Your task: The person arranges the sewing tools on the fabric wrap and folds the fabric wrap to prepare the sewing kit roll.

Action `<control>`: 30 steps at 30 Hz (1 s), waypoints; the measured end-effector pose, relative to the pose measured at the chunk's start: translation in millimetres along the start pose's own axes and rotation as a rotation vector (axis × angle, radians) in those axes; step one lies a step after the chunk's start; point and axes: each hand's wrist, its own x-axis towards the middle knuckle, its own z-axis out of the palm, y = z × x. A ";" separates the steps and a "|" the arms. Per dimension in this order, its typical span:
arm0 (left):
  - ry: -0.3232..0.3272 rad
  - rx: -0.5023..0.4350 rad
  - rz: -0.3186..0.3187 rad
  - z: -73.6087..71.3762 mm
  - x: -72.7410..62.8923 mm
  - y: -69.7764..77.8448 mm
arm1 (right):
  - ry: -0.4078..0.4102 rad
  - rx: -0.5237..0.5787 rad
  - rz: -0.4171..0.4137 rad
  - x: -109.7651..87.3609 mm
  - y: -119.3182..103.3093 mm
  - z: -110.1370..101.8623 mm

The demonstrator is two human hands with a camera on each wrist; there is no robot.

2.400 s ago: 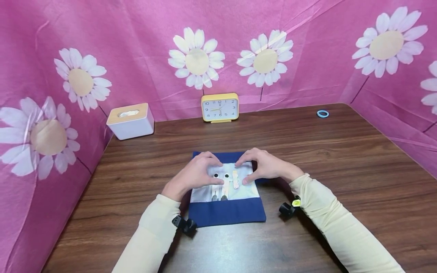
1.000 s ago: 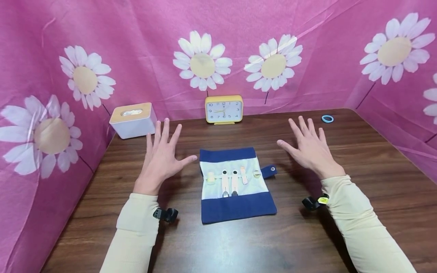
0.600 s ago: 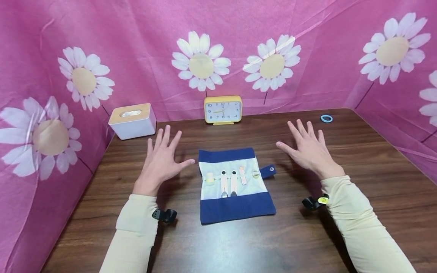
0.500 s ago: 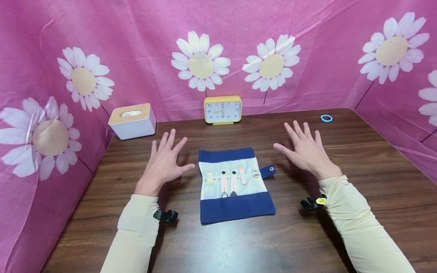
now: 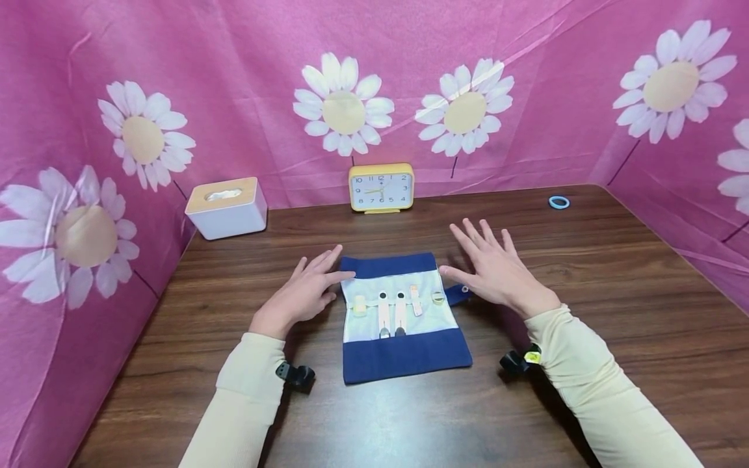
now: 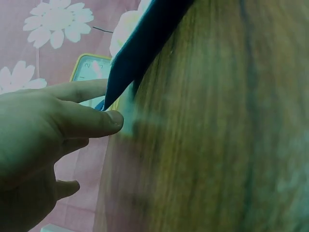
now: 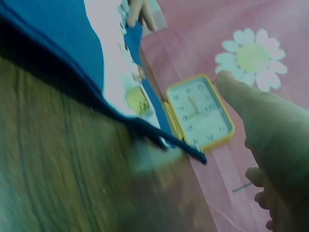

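A navy cloth roll-up pouch (image 5: 404, 354) lies unrolled on the table, pale lining up. Tucked in it are two pale-handled tools, one being the left tool (image 5: 383, 315), a slim pinkish piece (image 5: 415, 300), a pale yellow piece (image 5: 359, 305) and a small gold-coloured piece (image 5: 438, 298). A snap strap (image 5: 458, 294) sticks out at the right. My left hand (image 5: 301, 296) is at the pouch's upper left edge; in the left wrist view its thumb (image 6: 115, 120) is close to a cloth corner. My right hand (image 5: 497, 276), fingers spread, hovers by the right edge, holding nothing.
Along the back stand a white tissue box (image 5: 228, 218) with a wooden lid and a yellow clock (image 5: 381, 188). A light blue ring (image 5: 558, 203) lies at the far right. A pink flowered curtain (image 5: 251, 97) surrounds the wooden table (image 5: 374, 429).
Earlier both hands were over the pouch, fingers bent above the lining, then drew apart, spread wide. Now both have come inward again to its side edges. The pouch has stayed unrolled.
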 end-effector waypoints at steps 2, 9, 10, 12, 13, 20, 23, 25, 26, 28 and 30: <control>-0.018 0.000 -0.007 1.3 0.6 0.0 | -0.023 0.004 -0.037 -0.2 -5.2 1.9; -0.064 -0.013 -0.041 3.5 3.2 -0.2 | -0.178 0.105 -0.190 -4.6 -17.8 8.2; -0.067 -0.013 -0.047 3.9 3.4 -0.1 | -0.192 0.128 -0.204 -5.8 -19.3 9.2; -0.076 -0.016 -0.060 5.1 4.5 0.4 | -0.210 0.166 -0.226 -9.3 -21.2 11.5; -0.082 -0.019 -0.065 5.9 5.1 0.7 | -0.212 0.182 -0.237 -11.8 -21.9 12.9; -0.090 -0.078 -0.077 9.1 8.5 1.9 | -0.109 0.214 -0.346 -37.5 -16.2 25.1; -0.064 -0.116 -0.064 8.1 8.5 0.5 | -0.004 0.211 -0.403 -50.1 -11.9 29.6; -0.046 -0.132 -0.055 7.2 8.4 -0.8 | 0.077 0.210 -0.443 -56.8 -8.9 31.6; -0.040 -0.135 -0.050 6.8 8.4 -1.5 | 0.116 0.209 -0.462 -59.2 -7.3 32.5; -0.028 -0.137 -0.042 6.3 8.3 -2.8 | 0.166 0.222 -0.487 -63.1 -4.5 33.7; -0.023 -0.137 -0.034 5.6 7.9 -4.3 | 0.165 0.240 -0.486 -66.5 -3.1 33.4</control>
